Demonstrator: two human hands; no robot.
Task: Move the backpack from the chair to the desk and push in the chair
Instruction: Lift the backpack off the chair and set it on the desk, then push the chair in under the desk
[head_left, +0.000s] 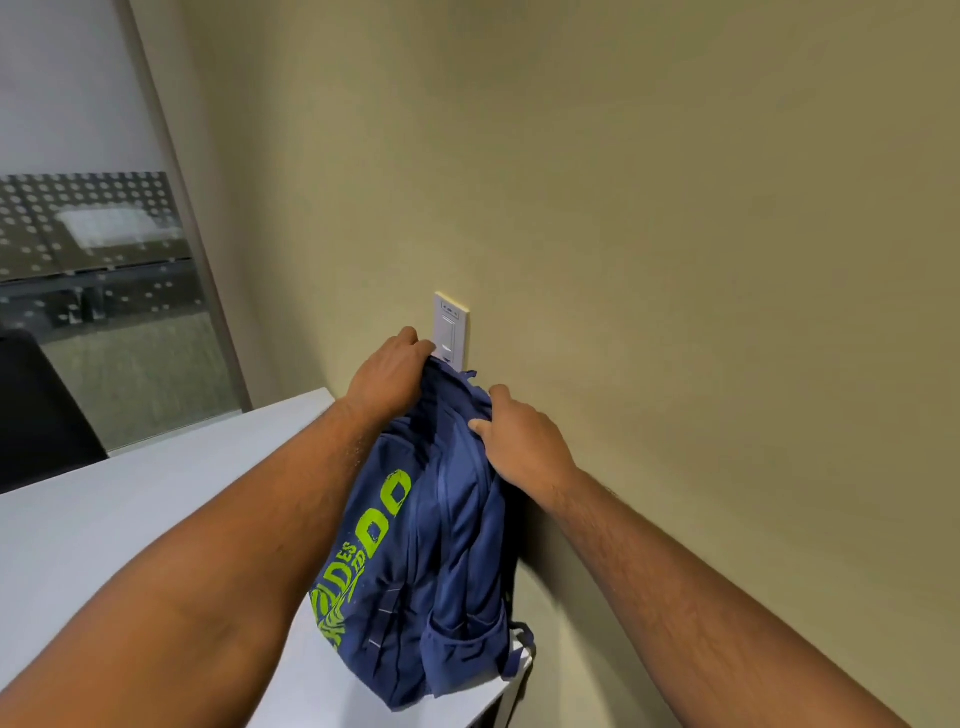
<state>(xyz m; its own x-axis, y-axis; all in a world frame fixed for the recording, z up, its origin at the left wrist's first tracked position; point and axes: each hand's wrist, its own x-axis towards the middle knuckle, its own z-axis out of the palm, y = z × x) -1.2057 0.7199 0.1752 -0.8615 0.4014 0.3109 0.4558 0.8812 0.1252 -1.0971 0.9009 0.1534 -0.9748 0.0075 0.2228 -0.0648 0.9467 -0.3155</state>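
**Backpack up on the counter, both hands steadying it**

The white counter (130, 519) carries the blue backpack (441, 545), upright against the wall. My left hand (387, 376) is clamped on its top edge, so it seems not to slump. Green lettering reads "DES" and "DO". My right hand (524, 441) pinches the top fabric. No chair in view.

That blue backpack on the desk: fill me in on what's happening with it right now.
A person has both hands on the top of the blue backpack: the left hand grips its upper edge, the right hand pinches the fabric beside it. The backpack stands upright on the white desk, at the corner by the beige wall, just below a wall switch. A dark chair shows at the far left.
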